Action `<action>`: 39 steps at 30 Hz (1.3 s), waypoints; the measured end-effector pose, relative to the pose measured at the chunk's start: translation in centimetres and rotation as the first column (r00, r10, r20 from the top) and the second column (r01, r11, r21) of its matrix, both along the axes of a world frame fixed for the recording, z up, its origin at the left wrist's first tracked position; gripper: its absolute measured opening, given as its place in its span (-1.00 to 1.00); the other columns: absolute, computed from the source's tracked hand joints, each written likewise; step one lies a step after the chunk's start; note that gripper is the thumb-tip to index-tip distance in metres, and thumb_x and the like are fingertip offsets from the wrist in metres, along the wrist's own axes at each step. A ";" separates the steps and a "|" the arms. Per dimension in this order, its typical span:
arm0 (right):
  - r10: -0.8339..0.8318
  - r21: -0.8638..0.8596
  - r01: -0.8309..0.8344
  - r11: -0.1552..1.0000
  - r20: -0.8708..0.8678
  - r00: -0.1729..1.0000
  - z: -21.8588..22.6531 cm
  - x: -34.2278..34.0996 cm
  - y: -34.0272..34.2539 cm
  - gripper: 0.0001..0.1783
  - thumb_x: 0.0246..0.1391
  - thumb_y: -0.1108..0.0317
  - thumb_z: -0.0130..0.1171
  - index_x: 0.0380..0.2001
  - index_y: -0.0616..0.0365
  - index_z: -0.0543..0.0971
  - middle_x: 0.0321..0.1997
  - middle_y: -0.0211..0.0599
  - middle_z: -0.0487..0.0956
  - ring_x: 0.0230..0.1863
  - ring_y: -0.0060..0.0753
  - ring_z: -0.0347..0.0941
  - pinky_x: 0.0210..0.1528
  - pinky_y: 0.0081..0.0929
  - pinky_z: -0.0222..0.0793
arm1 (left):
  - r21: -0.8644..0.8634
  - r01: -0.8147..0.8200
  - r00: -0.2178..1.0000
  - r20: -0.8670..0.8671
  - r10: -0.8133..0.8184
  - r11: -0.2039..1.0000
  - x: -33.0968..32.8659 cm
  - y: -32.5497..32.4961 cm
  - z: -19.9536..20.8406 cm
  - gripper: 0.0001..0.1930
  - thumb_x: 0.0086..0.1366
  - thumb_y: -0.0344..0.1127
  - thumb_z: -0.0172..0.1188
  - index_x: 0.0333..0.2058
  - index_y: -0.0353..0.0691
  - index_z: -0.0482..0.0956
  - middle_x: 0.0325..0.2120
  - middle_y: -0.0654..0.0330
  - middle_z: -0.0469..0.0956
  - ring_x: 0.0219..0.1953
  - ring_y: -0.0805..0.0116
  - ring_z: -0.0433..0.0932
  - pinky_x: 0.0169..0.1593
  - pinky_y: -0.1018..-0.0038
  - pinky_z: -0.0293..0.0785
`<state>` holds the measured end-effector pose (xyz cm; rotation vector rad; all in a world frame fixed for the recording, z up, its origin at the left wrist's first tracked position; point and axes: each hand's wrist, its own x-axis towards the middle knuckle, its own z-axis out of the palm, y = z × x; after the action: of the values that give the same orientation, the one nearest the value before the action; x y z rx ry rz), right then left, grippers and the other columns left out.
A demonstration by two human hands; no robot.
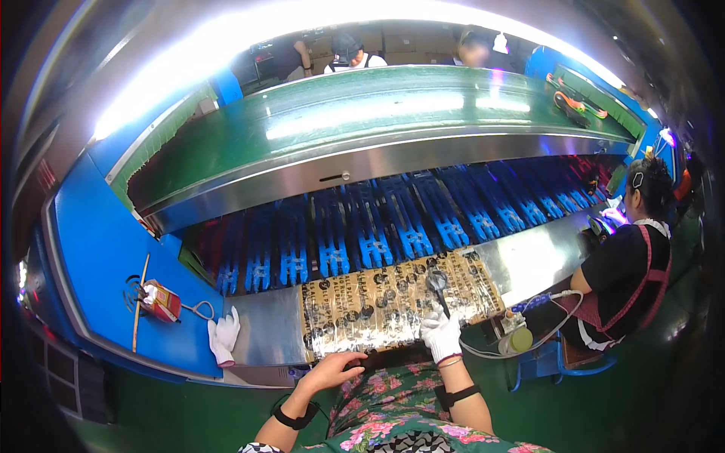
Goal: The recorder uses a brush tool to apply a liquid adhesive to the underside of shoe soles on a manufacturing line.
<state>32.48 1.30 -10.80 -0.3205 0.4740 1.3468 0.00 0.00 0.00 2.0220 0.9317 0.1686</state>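
My right hand [441, 336], in a white knit glove, is closed around the dark handle of a small tool with a rounded, spoon-like grey head [436, 281]. The tool's exact kind is too small to tell. It is held over a tan sheet with black print [362, 306], which has a shiny, clear-looking surface and covers part of the metal worktop. At the sheet's near edge lies my bare left hand [340, 374], its fingers stretched out and holding nothing. Beyond the sheet, several blue pronged pieces [375, 248] stand in a row beneath a metal-fronted hood.
On the left, a loose white glove [224, 336] lies at the worktop's end, near a red-and-white container [160, 302] and a thin stick [141, 306]. A co-worker [630, 257] sits at the right. Between us are a pale hose [563, 328] and a greenish round part [521, 340].
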 end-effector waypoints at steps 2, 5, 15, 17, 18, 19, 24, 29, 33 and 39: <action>0.014 0.050 -0.012 0.999 -0.051 0.999 -0.9 0.5 0.0 -0.08 0.32 -0.47 -0.31 -0.15 0.31 0.55 -0.52 -0.45 0.54 -0.55 -0.49 0.38 -0.66 -0.64 0.25 | -0.006 0.000 1.000 0.015 0.000 1.000 0.3 0.5 0.4 -0.56 0.39 -0.14 0.24 0.19 -0.15 0.55 -0.10 -0.01 0.69 -0.02 0.14 0.68 0.07 0.28 0.57; 0.002 0.011 -0.001 1.000 -0.099 0.995 0.2 0.7 0.5 -0.07 0.31 -0.48 -0.30 -0.16 0.32 0.54 -0.51 -0.45 0.55 -0.55 -0.51 0.38 -0.67 -0.66 0.24 | -0.008 -0.034 0.994 0.103 0.034 0.999 0.0 1.2 0.2 -0.56 0.38 -0.14 0.23 0.17 -0.16 0.55 -0.12 -0.02 0.68 -0.05 0.09 0.67 0.04 0.25 0.57; -0.050 -0.128 0.077 0.989 0.197 0.979 3.4 -0.3 1.6 -0.44 0.35 -0.18 -0.16 -0.27 0.12 0.53 -0.49 -0.41 0.55 -0.56 -0.52 0.38 -0.66 -0.63 0.23 | -0.047 -0.038 0.995 0.093 0.043 0.998 0.6 2.7 0.0 -0.58 0.38 -0.18 0.24 0.16 -0.17 0.55 -0.08 0.00 0.68 -0.03 0.12 0.68 0.05 0.27 0.57; -0.097 -0.165 0.152 0.975 0.300 0.949 5.3 -0.5 1.3 -0.49 0.35 -0.15 -0.11 -0.27 0.10 0.51 -0.46 -0.40 0.58 -0.55 -0.52 0.38 -0.61 -0.61 0.26 | -0.046 -0.036 0.997 0.066 0.039 0.998 0.3 3.1 0.9 -0.58 0.37 -0.19 0.25 0.16 -0.15 0.56 -0.10 0.00 0.68 -0.04 0.13 0.67 0.03 0.27 0.57; -0.112 -0.088 0.158 0.984 0.389 0.914 4.3 0.0 1.2 -0.48 0.35 -0.12 -0.06 -0.06 0.15 0.53 -0.39 -0.37 0.59 -0.54 -0.52 0.38 -0.57 -0.58 0.29 | -0.019 -0.042 0.998 0.047 0.042 0.999 0.2 3.3 1.7 -0.58 0.39 -0.18 0.25 0.17 -0.17 0.55 -0.10 0.01 0.69 -0.05 0.15 0.68 0.03 0.28 0.58; -0.113 -0.089 0.159 0.983 0.385 0.916 4.1 0.1 1.2 -0.48 0.35 -0.12 -0.06 -0.06 0.15 0.53 -0.39 -0.37 0.59 -0.54 -0.52 0.38 -0.57 -0.58 0.29 | 0.009 -0.047 0.998 0.029 0.046 0.999 0.2 3.6 2.6 -0.57 0.40 -0.18 0.24 0.18 -0.18 0.55 -0.11 0.02 0.69 -0.06 0.17 0.68 0.03 0.30 0.58; -0.248 0.003 0.314 0.949 0.622 0.743 6.4 0.6 0.9 -0.43 0.36 -0.03 0.00 0.20 0.18 0.54 -0.24 -0.37 0.59 -0.44 -0.59 0.33 -0.39 -0.58 0.30 | 0.129 -0.051 0.999 0.023 0.048 0.990 -0.2 4.3 5.8 -0.56 0.36 -0.17 0.26 0.17 -0.14 0.56 -0.10 0.02 0.68 -0.04 0.11 0.68 0.04 0.26 0.56; -0.374 0.089 0.440 0.893 0.691 0.619 6.4 1.6 -0.8 -0.50 0.33 0.07 0.09 0.15 0.21 0.57 -0.12 -0.28 0.62 -0.25 -0.48 0.50 -0.23 -0.51 0.43 | 0.253 -0.026 0.999 0.047 0.015 0.967 0.3 4.2 9.4 -0.60 0.36 -0.22 0.24 0.14 -0.15 0.57 -0.13 0.00 0.66 -0.04 0.08 0.65 0.05 0.24 0.55; -0.355 0.205 0.382 0.901 0.854 0.381 6.6 1.8 -3.9 -0.65 0.33 0.30 0.07 0.04 0.29 0.60 -0.02 -0.24 0.62 -0.15 -0.46 0.55 -0.20 -0.54 0.49 | 0.278 -0.014 0.997 0.072 -0.006 0.961 0.8 3.5 12.0 -0.61 0.35 -0.23 0.26 0.12 -0.18 0.58 -0.13 0.03 0.66 -0.07 0.15 0.67 0.03 0.28 0.57; -0.268 0.357 0.261 0.897 0.908 -0.322 10.2 2.4 -10.2 -0.76 0.17 0.62 0.19 -0.09 0.26 0.66 0.07 -0.08 0.60 0.10 -0.17 0.52 0.20 -0.30 0.42 | 0.397 0.020 0.990 0.118 -0.072 0.918 2.6 4.0 14.7 -0.61 0.28 -0.35 0.36 0.08 -0.27 0.61 -0.13 0.06 0.70 -0.07 0.25 0.70 0.04 0.35 0.59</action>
<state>34.85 -8.93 -0.56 -1.1271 -0.9274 0.1651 2.60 4.05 14.70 2.3678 0.8126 0.4927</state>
